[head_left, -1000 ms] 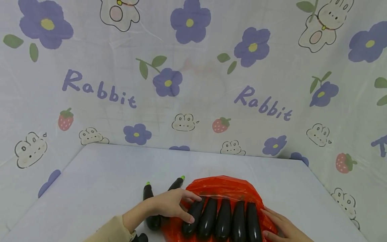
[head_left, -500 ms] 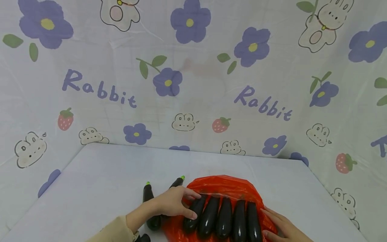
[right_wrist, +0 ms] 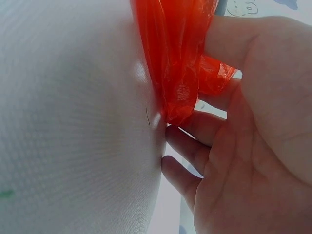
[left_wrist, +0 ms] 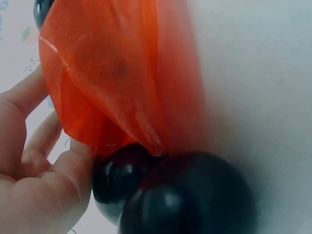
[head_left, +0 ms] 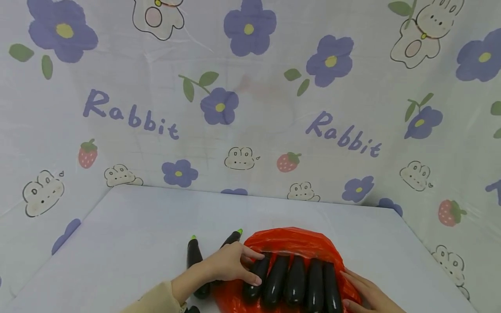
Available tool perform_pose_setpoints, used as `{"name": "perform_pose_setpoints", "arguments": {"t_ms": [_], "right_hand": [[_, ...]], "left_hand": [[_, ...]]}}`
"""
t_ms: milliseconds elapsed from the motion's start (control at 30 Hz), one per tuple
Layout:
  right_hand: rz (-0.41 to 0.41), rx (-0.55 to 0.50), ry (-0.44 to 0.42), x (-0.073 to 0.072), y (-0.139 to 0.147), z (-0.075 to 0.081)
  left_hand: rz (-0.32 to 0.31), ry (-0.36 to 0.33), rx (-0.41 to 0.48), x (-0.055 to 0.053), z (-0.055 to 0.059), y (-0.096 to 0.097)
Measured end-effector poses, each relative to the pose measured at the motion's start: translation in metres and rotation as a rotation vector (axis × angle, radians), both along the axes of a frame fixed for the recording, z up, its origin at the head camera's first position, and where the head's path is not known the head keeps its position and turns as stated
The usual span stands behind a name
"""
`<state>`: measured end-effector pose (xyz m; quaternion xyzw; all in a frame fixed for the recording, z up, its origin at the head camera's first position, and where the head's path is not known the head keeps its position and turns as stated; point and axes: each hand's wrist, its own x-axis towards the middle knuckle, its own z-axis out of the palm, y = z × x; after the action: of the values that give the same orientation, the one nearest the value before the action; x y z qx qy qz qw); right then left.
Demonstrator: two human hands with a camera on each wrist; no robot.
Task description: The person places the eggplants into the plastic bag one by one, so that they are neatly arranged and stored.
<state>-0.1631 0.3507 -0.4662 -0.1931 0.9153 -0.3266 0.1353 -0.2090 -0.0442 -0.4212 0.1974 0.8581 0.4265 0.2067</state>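
Several glossy dark eggplants (head_left: 296,282) lie side by side in the mouth of a red plastic bag (head_left: 293,239) on the white table. My left hand (head_left: 231,263) holds the leftmost eggplant (head_left: 261,268), thumb on its near side and fingers toward its far end. At the bag's right edge, my right hand (head_left: 368,295) holds the plastic; in the right wrist view the red film (right_wrist: 180,73) runs between its thumb and fingers. In the left wrist view two rounded eggplant ends (left_wrist: 190,200) show beside the hand, below a loose fold of the bag (left_wrist: 102,73).
Left of the bag lie two more eggplants with green tips, one upright in view (head_left: 193,254) and one slanted (head_left: 233,238), partly behind the left hand. A dark object (head_left: 192,309) shows at the bottom edge. A patterned cloth (head_left: 250,130) hangs behind the table.
The left hand and the leftmost eggplant have shifted slightly right and away, and the row sits a little closer together. The right hand stays at the bag's edge. The head view has shifted slightly.
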Motion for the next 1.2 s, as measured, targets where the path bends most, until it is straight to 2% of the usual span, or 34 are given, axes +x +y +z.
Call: {"name": "perform_pose_setpoints", "arguments": {"t_ms": [233,467,933,1200], "right_hand": [[0.066,-0.017,0.076,-0.0017,0.0032,-0.0039],[0.011,-0.041,-0.001,-0.0012,0.0025,-0.0044],[0.051,-0.04,0.038,-0.003,0.0026,-0.0044],[0.012,-0.028,0.003,-0.0016,0.0018,-0.0048]], "left_hand": [[0.004,-0.016,-0.002,-0.0012,-0.0008,-0.0008],[0.0,-0.022,0.005,-0.0017,-0.0019,-0.0012],[0.005,-0.029,0.048,0.0009,-0.0024,-0.0032],[-0.002,-0.008,0.042,0.0032,-0.0033,-0.0024]]}}
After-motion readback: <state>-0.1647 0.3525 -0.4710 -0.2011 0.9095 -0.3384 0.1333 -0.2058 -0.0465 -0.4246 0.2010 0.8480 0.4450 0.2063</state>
